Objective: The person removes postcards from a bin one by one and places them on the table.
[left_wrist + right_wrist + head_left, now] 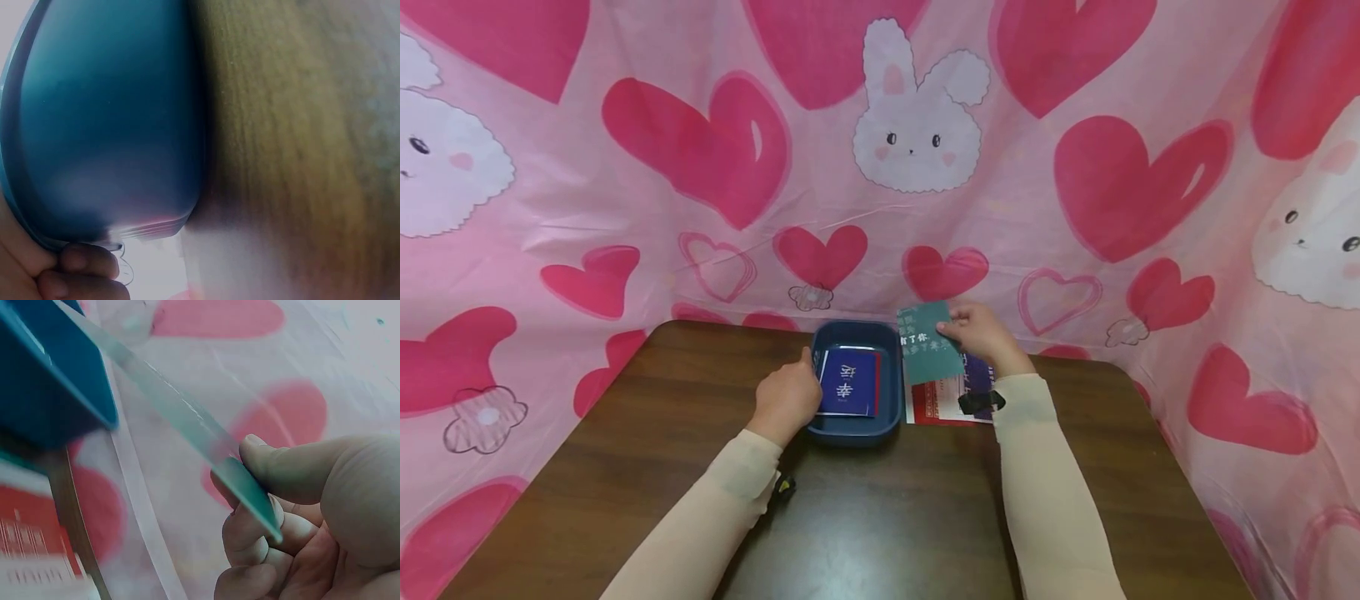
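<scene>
In the head view, my left hand [787,397] holds the left rim of a dark blue plastic basin [854,434]; its fingers [87,259] curl at the rim in the left wrist view. A blue card [857,387] with white Chinese characters lies inside, with a red edge showing along its right side. My right hand [983,335] pinches a teal card [931,354] with pale lettering between thumb and fingers. That card is held up just right of the basin, and the right wrist view shows it nearly edge-on.
Beneath the teal card, right of the basin, lie a red and white printed sheet [934,404] and a purple one [976,375], partly hidden by the right arm. All stand on a brown wooden table [865,517]. A pink heart-and-rabbit curtain [820,175] hangs along the back and sides.
</scene>
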Available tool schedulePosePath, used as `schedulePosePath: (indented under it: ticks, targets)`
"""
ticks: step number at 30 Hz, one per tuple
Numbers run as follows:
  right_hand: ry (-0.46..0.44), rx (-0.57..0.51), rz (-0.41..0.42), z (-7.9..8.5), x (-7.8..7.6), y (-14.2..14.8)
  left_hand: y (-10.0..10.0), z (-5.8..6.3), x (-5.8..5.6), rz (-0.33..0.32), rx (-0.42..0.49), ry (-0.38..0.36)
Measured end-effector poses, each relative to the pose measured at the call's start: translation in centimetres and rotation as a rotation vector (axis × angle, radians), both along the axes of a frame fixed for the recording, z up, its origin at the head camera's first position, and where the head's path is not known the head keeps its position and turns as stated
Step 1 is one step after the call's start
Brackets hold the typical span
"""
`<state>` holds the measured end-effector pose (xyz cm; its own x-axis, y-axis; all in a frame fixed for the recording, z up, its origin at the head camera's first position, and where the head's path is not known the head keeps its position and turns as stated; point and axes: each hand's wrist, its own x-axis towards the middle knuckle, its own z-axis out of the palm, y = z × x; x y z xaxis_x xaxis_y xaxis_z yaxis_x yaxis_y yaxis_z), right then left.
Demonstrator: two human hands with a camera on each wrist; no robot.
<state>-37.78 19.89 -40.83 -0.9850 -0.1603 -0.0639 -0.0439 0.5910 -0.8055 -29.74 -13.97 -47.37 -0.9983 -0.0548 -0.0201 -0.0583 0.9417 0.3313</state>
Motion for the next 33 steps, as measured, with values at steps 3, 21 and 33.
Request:
schedulePosePath:
  ticks: [3,21,33]
  targets:
    - [0.014,-0.008,-0.039,-0.3,0.3,2.4,0.2,0.1,0.1,0.001,-0.002,0.004]
    - [-0.059,-0.033,-0.160,-1.5,2.5,11.9,-0.1,0.1,0.2,0.001,0.023,-0.019]
    - [-0.144,-0.028,-0.193,-2.9,2.6,14.4,-0.2,0.1,0.0,-0.002,0.017,-0.024]
